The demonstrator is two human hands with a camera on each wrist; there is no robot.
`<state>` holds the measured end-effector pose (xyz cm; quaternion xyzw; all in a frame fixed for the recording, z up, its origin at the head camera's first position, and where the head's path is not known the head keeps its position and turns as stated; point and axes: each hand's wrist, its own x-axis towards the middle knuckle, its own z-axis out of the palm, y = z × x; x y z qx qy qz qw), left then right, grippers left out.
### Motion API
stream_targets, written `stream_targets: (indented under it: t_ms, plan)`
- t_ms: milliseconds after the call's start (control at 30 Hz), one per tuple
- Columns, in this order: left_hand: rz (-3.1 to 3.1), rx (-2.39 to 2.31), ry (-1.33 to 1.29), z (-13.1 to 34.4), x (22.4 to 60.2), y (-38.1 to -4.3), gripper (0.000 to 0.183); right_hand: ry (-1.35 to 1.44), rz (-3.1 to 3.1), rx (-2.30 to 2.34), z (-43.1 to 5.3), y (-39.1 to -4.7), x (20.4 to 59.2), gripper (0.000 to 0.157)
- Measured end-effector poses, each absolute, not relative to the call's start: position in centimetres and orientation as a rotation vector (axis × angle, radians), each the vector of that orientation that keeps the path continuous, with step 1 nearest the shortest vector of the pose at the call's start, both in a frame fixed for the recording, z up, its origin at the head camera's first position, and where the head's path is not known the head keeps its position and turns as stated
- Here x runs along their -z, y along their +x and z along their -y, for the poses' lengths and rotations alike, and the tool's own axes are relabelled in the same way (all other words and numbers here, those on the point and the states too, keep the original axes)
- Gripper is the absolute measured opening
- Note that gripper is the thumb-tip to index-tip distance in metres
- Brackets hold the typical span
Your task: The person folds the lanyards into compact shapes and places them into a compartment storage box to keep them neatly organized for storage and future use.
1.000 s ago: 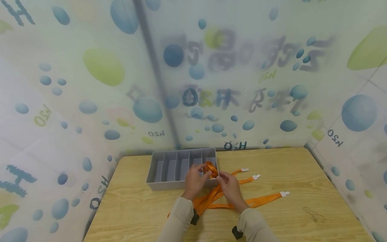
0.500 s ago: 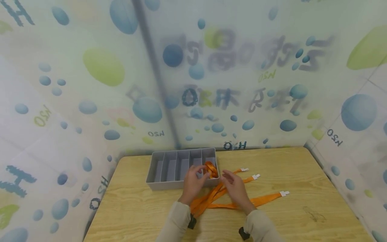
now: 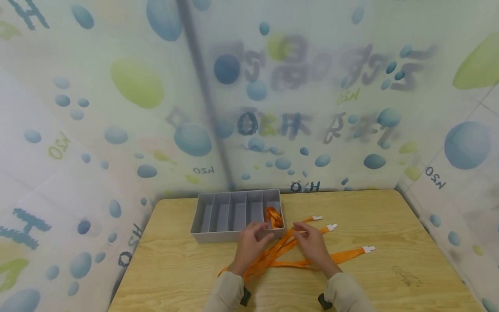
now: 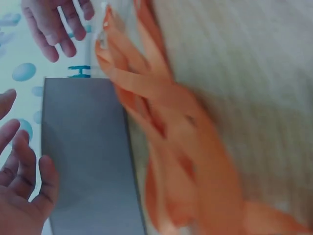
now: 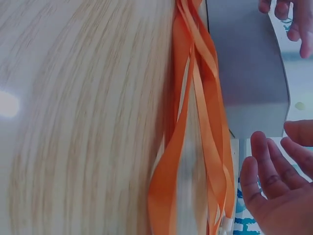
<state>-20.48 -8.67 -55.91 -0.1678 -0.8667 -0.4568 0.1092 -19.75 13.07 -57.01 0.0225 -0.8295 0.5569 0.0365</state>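
A rolled orange lanyard [image 3: 274, 217] lies in the rightmost compartment of the grey divided box [image 3: 218, 237]. Several more orange lanyards [image 3: 269, 257] are spread on the table in front of the box, their white clips [image 3: 368, 249] pointing right. My left hand [image 3: 251, 243] hovers by the front wall of the box with loosely bent fingers and holds nothing. Over the loose lanyards, right of the box corner, my right hand [image 3: 312, 243] also holds nothing, its fingers relaxed. In the right wrist view the lanyard straps [image 5: 210, 132] run alongside the box wall, apart from the fingers.
The wooden table [image 3: 175, 268] ends at a patterned curtain-like wall [image 3: 331, 86] at the back and sides. The other compartments [image 3: 219, 213] of the box hold nothing visible. A dark mark [image 3: 406, 276] shows on the table at the right.
Both hands have drawn back from the rolled lanyard, which now rests in the compartment. My right hand has moved right and my left hand toward the front.
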Motion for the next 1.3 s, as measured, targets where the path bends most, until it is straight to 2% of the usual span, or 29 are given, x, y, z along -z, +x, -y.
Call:
stream_targets:
  t_ms: [533,867,1300]
  plan:
    - [2.710,1.308,-0.548,8.9,57.5,-19.2,0.029,0.088,2.574,-1.702,-13.2,-19.6,58.3,0.025]
    - [2.803,1.145,-0.635,9.2,59.0,-19.3,0.039,0.098,2.566,-1.701,-13.0,-19.4,58.6,0.025]
    - [2.894,1.016,-0.577,8.7,59.8,-19.4,0.040,0.121,2.571,-1.732,-12.7,-19.1,59.2,0.024]
